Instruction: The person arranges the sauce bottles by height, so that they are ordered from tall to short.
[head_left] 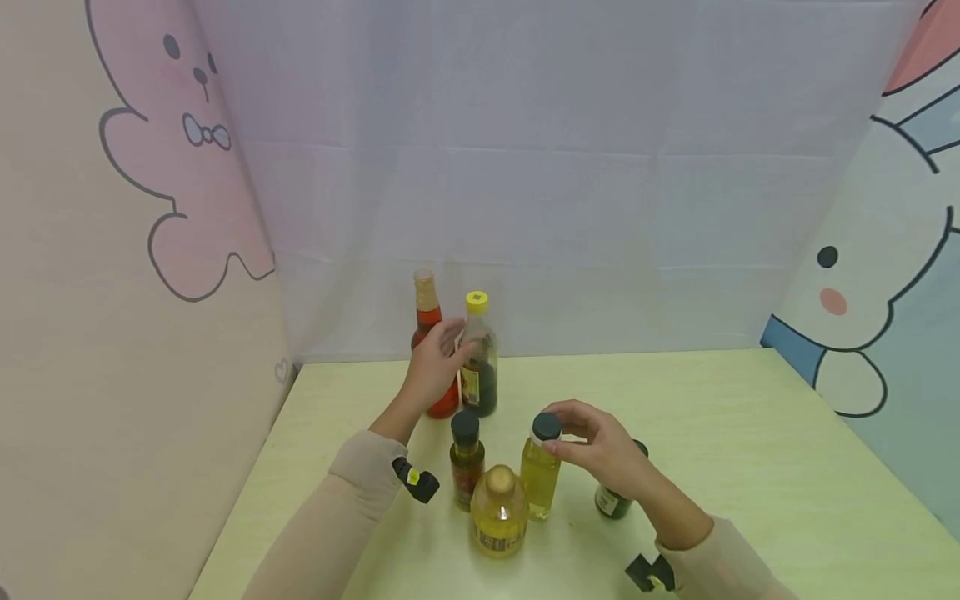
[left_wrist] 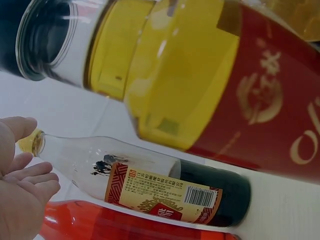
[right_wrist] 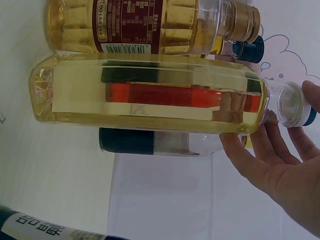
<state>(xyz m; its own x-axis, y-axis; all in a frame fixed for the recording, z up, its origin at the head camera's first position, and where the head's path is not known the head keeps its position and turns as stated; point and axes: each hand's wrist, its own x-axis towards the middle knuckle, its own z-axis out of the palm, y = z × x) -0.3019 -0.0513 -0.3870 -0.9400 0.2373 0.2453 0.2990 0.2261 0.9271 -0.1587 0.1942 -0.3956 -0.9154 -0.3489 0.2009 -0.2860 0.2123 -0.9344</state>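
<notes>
Toward the back of the table, my left hand point(head_left: 433, 360) is beside a yellow-capped bottle of dark sauce point(head_left: 480, 379), in front of a bottle of red liquid point(head_left: 429, 318). In the left wrist view its fingers point(left_wrist: 31, 180) are loosely bent near that bottle's neck, without a visible grip. My right hand point(head_left: 600, 446) holds a clear bottle of pale yellow oil point(head_left: 540, 479) near its dark green cap, thumb in front and fingers behind. The right wrist view shows this oil bottle point(right_wrist: 150, 95) at full length, the hand at its neck end.
A gold-capped yellow oil bottle point(head_left: 499, 521) stands at the front, with a dark-capped, red-labelled bottle point(head_left: 467, 467) behind it to the left. A dark green bottle point(head_left: 613, 502) is partly hidden under my right wrist. A pale cloth wall point(head_left: 555, 208) closes off the back.
</notes>
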